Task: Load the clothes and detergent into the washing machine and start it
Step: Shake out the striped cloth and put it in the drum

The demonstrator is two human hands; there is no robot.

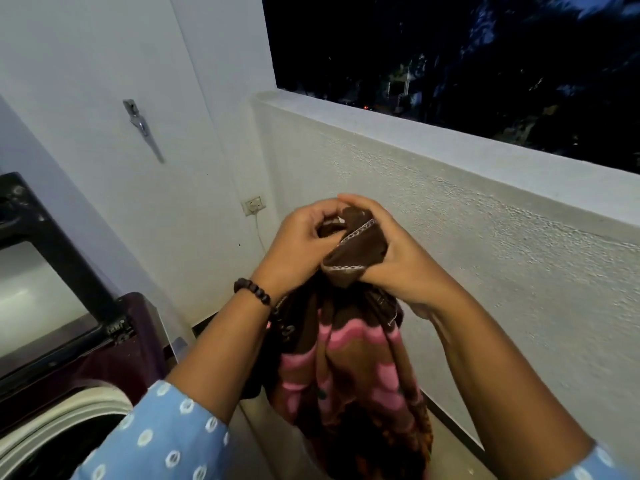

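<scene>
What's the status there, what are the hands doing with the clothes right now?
Left hand and right hand both grip the brown-and-pink patterned garment, bunched at its top. Open-lidded washing machine at left. Nothing blocking.

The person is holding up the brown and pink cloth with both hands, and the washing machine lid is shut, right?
Not quite. The head view shows the washing machine lid standing open, with the drum's opening visible beneath it at the lower left. The rest is right: the left hand and the right hand both grip the top of the brown and pink cloth, which hangs down between the arms.
</scene>
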